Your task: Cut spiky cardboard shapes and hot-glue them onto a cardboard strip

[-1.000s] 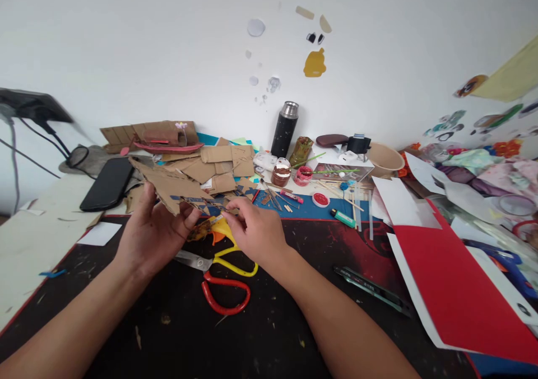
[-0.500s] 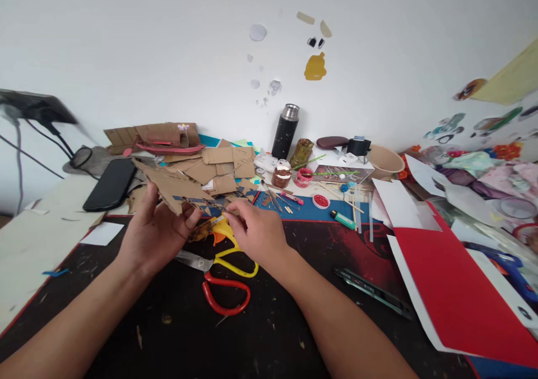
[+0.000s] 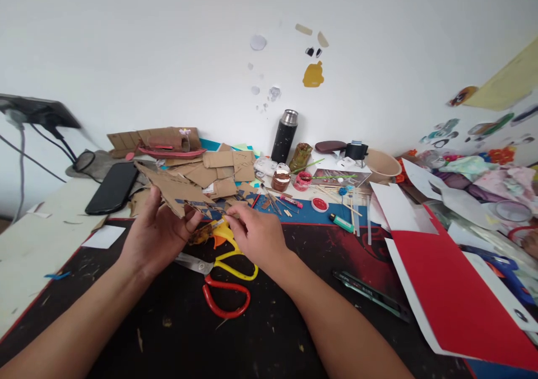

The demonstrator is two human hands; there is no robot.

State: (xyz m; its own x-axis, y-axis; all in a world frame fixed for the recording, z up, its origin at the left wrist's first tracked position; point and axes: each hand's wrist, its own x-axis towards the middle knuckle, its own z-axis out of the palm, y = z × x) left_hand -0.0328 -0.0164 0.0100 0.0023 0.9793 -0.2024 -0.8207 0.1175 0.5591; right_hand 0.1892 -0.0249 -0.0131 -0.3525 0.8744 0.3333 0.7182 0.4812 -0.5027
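A torn piece of brown cardboard with blue print is held tilted above the dark mat. My left hand grips its near left side, thumb on one side and fingers underneath. At the piece's right end, the thumb and fingers of my right hand are pinched on its ragged edge. Below the hands lie scissors with one red and one yellow handle loop. A yellow tool with an orange trigger, which looks like a glue gun, is partly hidden behind my right hand.
Cardboard scraps and a red model boat lie at the back left, near a black phone. Paint jars and a black thermos stand by the wall. A utility knife and red card are to the right.
The view has shifted slightly, so the background sits a little lower. Both hands keep their hold on the cardboard, with hardly any visible movement.
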